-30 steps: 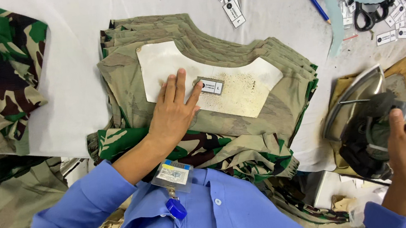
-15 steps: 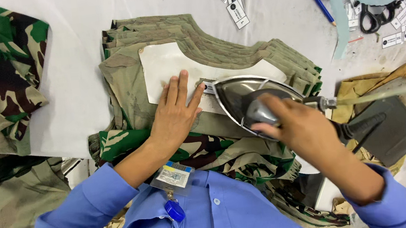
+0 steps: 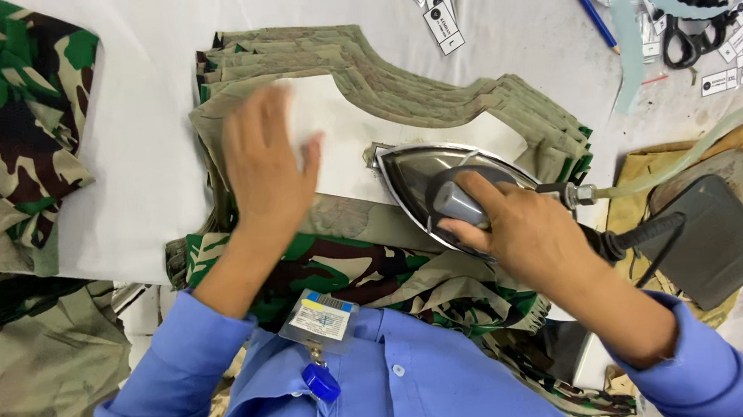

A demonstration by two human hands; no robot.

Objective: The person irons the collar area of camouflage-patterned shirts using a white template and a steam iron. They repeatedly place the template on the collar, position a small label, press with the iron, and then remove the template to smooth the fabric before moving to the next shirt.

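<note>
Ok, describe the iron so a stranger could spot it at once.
Start at the stack of olive fabric pieces mid-table. On its white patch sits the steam iron, gripped by the right hand. Only it is shiny metal, trailing a pale hose.

- Bright, even light from overhead floods the white surface (image 3: 142, 122), nearly washing it out.
- Shadows stay soft and short, tucked under the fabric stack (image 3: 435, 110) and the forearms.
- A dull sheen shows on the iron (image 3: 423, 175), its metal plate catching the light.
- The left hand (image 3: 268, 169) is smeared with motion blur; the right hand (image 3: 525, 229) is sharp.
- The edges bow outward, wide-lens style.
</note>
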